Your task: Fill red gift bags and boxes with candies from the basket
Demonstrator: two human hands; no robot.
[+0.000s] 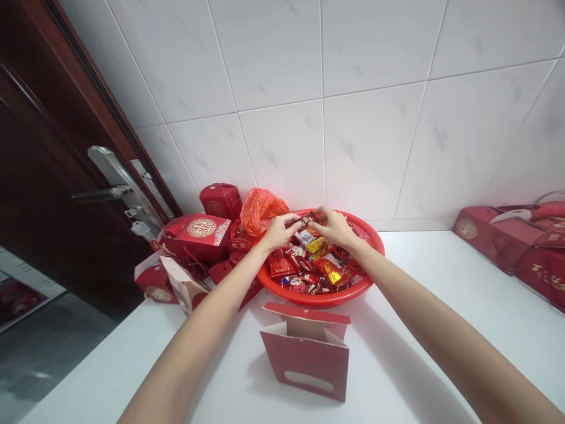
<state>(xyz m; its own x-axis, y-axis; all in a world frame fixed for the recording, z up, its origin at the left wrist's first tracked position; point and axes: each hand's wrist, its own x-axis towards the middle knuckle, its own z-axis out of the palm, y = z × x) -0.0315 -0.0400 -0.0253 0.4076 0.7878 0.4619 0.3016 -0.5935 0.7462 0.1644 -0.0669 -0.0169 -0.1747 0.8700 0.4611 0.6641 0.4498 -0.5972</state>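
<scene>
Above the far part of a red plastic basket (324, 300), both my hands meet at a small dark-red wrapped candy (308, 220) with pale lettering. My left hand (281, 231) pinches its left end between thumb and fingers. From the other side, my right hand (335, 227) grips the right end. Wrapped candies (333, 272) in red, gold, yellow and white fill the basket beneath. Nearer to me, a red paper gift box (309, 359) stands upright on the table with its top flaps open and an oval cut-out low on its front.
Several red gift boxes (203, 229) crowd the left, beside a crumpled red plastic bag (261, 209). More red boxes (516, 235) stand at the right. The white table (424, 282) meets a tiled wall (371, 147); a dark door (48, 118) with a metal handle is at the left.
</scene>
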